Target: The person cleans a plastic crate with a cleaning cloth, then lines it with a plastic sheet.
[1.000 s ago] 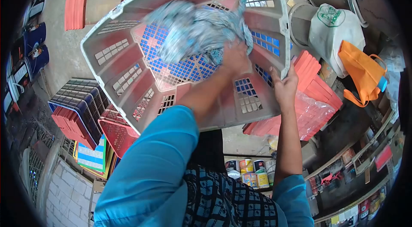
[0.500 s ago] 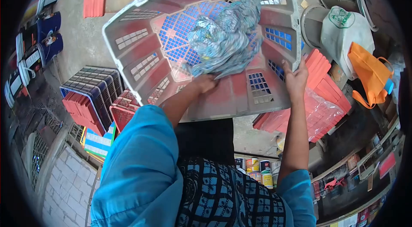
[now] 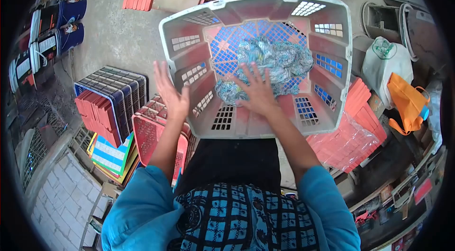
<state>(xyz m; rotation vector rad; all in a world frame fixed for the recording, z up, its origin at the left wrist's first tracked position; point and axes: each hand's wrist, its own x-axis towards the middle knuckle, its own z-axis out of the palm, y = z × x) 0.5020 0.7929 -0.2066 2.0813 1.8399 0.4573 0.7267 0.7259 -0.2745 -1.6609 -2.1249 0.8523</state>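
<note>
A grey plastic basket with grid openings and reddish inner patches is in front of me, its open top facing me. A crumpled blue and white patterned cloth lies inside on the blue and pink grid bottom. My left hand is open at the outside of the basket's left wall, fingers outstretched. Spread over the near wall inside, my right hand is open, fingertips right at the cloth's lower edge.
Stacked dark crates and a red basket stand to the left. Pink stacks in clear plastic and an orange bag are at the right. Paint buckets line the far left.
My left hand has left the cloth and moved outside the basket's left wall. My right hand has released the right rim and moved inside. The basket and cloth sit further right in view.
</note>
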